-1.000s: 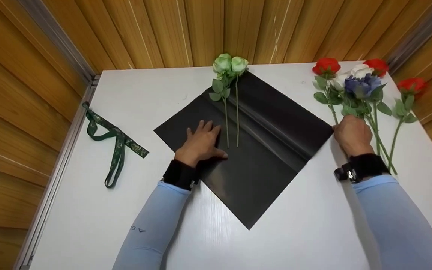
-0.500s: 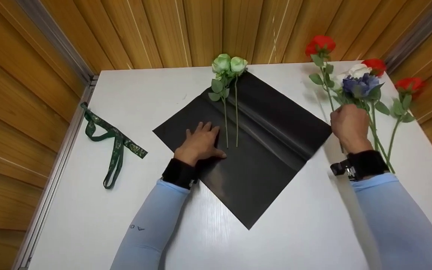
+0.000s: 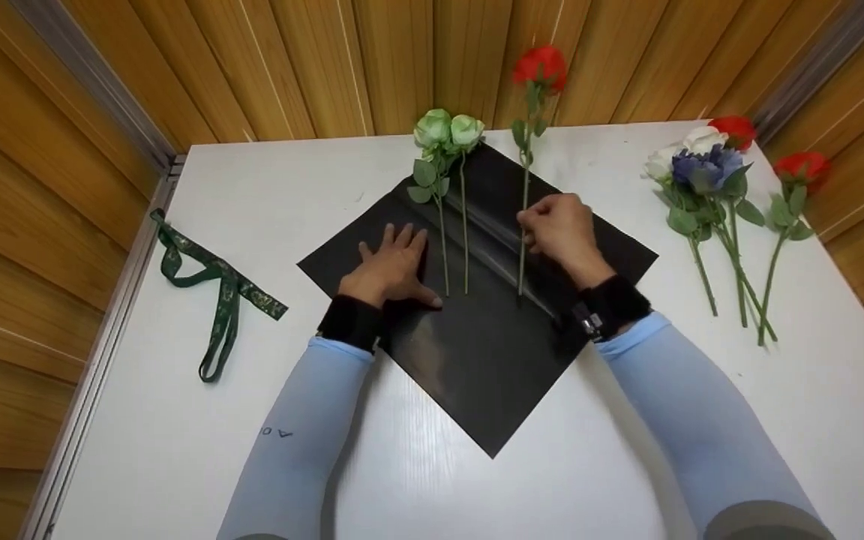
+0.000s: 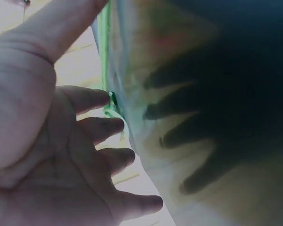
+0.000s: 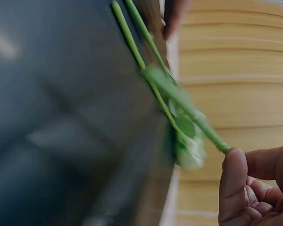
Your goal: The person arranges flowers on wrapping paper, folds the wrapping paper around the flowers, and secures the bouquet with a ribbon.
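Note:
A black wrapping sheet [image 3: 477, 360] lies cornerwise on the white table. Two pale green roses [image 3: 450, 131] rest on it, blooms at its far corner, stems toward me. My left hand [image 3: 391, 270] lies with fingers spread on the sheet's left side, beside those stems. In the left wrist view its fingers [image 4: 104, 127] are straight and reflected in the glossy sheet. My right hand [image 3: 563, 232] pinches a red rose [image 3: 541, 69] by the stem above the sheet, bloom pointing away. The right wrist view shows thumb and forefinger on the green stem [image 5: 184, 103].
At the right lie a blue flower [image 3: 706, 166], white flowers [image 3: 704, 140] and two more red roses [image 3: 803, 171], stems toward me. A dark green patterned ribbon [image 3: 226, 281] lies loosely looped at the left. Wood-panelled walls [image 3: 394, 60] border the table's back and left side.
My right hand has lifted one red rose from the flowers at the right and carried it left over the black sheet. The left hand has stayed in place.

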A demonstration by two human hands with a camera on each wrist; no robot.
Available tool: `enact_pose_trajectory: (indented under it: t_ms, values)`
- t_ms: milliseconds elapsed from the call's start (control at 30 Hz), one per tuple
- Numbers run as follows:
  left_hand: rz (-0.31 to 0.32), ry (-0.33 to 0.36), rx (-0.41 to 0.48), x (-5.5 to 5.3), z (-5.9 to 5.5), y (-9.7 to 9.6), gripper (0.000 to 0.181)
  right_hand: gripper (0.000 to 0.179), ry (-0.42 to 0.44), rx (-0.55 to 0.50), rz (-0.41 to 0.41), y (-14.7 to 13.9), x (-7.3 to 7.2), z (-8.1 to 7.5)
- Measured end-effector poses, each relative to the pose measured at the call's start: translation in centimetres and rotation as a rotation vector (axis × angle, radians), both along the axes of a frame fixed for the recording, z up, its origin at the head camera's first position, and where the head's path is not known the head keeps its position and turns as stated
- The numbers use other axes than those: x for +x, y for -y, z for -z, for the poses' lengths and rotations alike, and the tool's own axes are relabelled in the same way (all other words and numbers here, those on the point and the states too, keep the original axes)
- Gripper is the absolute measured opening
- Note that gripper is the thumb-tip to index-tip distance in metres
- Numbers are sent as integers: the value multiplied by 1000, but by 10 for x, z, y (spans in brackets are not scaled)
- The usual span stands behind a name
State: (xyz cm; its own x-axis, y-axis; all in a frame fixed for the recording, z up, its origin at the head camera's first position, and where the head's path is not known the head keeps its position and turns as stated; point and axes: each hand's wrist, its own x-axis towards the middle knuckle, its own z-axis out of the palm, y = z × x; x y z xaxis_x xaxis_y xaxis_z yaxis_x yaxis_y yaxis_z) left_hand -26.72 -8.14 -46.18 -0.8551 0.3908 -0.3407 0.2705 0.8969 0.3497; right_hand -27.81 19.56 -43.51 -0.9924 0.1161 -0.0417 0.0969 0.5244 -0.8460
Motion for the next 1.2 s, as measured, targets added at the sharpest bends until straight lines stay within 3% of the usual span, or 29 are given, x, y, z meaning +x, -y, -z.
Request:
enact_pose_trajectory:
  t_ms: [233,667,1200]
  values:
    - [-10,4,41,-3,4,-3,120,20,111,121,-25,28,-7,21]
    - [16,24,14,-2,5,-3,108,32,66,335,-85,35,-15,32]
    - [15,16,7,-3,5,1,107,34,40,388,-107,40,-20,36]
